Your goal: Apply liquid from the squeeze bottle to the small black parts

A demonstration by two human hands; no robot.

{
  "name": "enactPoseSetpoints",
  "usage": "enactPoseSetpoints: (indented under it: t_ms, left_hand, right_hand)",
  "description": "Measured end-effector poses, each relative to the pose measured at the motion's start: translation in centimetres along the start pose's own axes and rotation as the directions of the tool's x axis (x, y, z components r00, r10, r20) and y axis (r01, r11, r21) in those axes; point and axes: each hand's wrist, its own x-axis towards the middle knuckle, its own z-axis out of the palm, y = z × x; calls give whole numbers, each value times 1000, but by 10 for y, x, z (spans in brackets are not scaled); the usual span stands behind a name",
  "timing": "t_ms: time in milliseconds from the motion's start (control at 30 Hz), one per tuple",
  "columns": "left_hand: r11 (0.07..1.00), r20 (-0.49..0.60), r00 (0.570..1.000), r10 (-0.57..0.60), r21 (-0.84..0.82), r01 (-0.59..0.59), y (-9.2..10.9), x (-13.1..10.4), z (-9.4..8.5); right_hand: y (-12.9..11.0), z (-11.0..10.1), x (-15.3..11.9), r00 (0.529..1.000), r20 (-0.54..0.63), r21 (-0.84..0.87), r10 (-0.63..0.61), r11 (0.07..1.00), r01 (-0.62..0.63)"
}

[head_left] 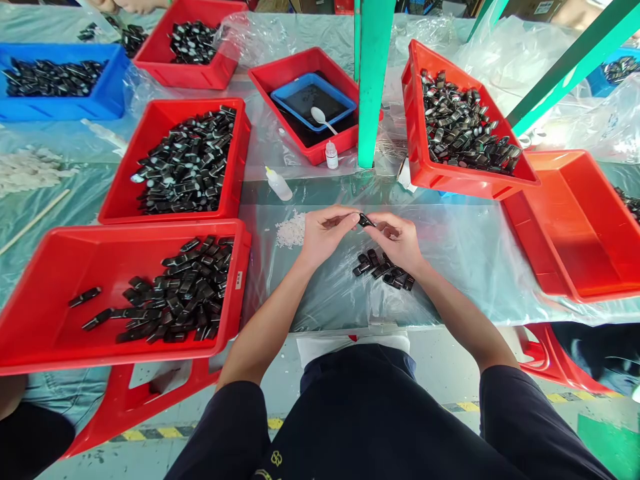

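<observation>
A small glossy black part (365,220) is pinched between my two hands above the plastic-covered table. My left hand (327,233) grips its left end with thumb and finger. On its other side, my right hand (396,239) holds it with the fingertips. Below my right hand lies a loose group of similar black parts (383,269). Beside my left hand is a small heap of tiny white pieces (291,231). A white bottle with a yellow tip (279,184) lies behind that heap.
Red bins of black parts (175,160) (165,293) stand at the left. Another filled red bin (467,127) and a bare red bin (583,227) are at the right. A green post (371,87) rises behind my hands, near a small bottle (331,155).
</observation>
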Motion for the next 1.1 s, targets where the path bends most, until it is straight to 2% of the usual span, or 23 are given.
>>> enactPoseSetpoints:
  t_ms: [333, 500, 633, 733, 800, 867, 933, 1033, 1100]
  left_hand:
    - [998, 28, 999, 29, 62, -31, -3, -1, -2]
    - [995, 50, 998, 37, 91, -41, -5, -1, -4]
    - [995, 143, 989, 30, 89, -43, -4, 1, -7]
    - [994, 221, 975, -6, 103, -18, -3, 7, -15]
    - [988, 250, 967, -43, 155, 4, -3, 11, -23]
    - [970, 259, 963, -75, 245, 10, -3, 15, -33]
    - [937, 294, 948, -123, 350, 13, -5, 17, -42]
    - [850, 359, 906, -226, 526, 4, -10, 15, -48]
    - [777, 340, 912, -228, 628, -40, -14, 13, -47]
  right_hand:
    - [-1, 0, 0, 1000, -6, -23, 15, 1000, -15]
    - [-2, 1, 2, 997, 12, 84, 80, 993, -81]
    - [-5, -3, 6, 973, 149, 243, 177, 947, -210]
    - [-6, -9, 8, 927, 286, 215, 243, 926, -309]
    - [-5, -13, 8, 940, 257, 74, 223, 966, -249]
    - [-6, -17, 7, 970, 202, -135, 139, 984, -113]
    - [-9, -22, 6, 960, 270, -297, 73, 955, 11]
    - [-15, -26, 3, 861, 502, -377, 83, 917, 132]
    - [-18, -27, 0, 797, 594, -403, 108, 897, 180]
